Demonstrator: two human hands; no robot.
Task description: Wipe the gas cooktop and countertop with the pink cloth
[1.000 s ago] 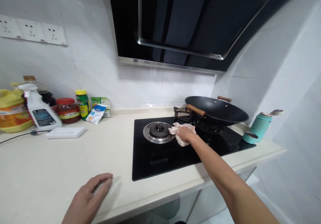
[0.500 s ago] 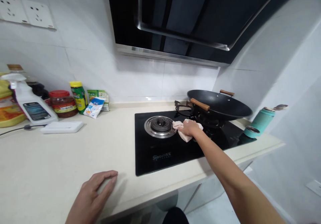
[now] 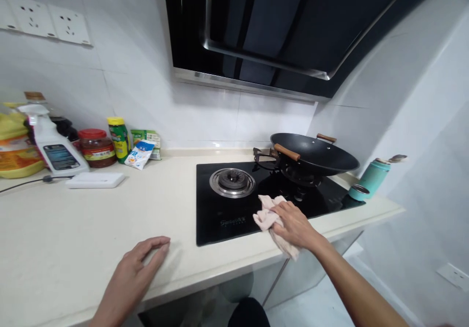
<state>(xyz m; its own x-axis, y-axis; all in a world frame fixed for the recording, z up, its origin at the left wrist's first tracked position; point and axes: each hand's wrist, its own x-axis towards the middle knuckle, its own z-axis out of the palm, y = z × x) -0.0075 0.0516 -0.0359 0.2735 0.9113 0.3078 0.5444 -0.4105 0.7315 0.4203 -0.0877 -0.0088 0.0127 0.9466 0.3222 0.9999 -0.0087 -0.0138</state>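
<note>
My right hand (image 3: 293, 223) is closed on a pale pink cloth (image 3: 268, 213), pressed against the front edge of the black glass gas stove (image 3: 227, 234). Part of the cloth hangs over the counter's edge. To the left, my left hand (image 3: 137, 268) rests on the cream counter with nothing in it, its fingers loosely curved and a gap between thumb and forefinger. The bare left burner (image 3: 232, 179), ringed in metal, lies beyond the cloth. A black wok (image 3: 315, 153) with wooden handles sits over the right burner, where the stove knobs (image 3: 300, 193) are partly visible.
A teal bottle (image 3: 375, 176) and a small teal cup (image 3: 358, 192) stand right of the stove. At the back left are a spray bottle (image 3: 58, 146), a red-lidded jar (image 3: 96, 148), seasoning packs and a white power bank (image 3: 95, 180). A range hood (image 3: 252, 29) hangs above.
My right hand has pulled the cloth from beside the left burner toward the front edge of the stove. My left hand stays on the counter. The view has shifted slightly.
</note>
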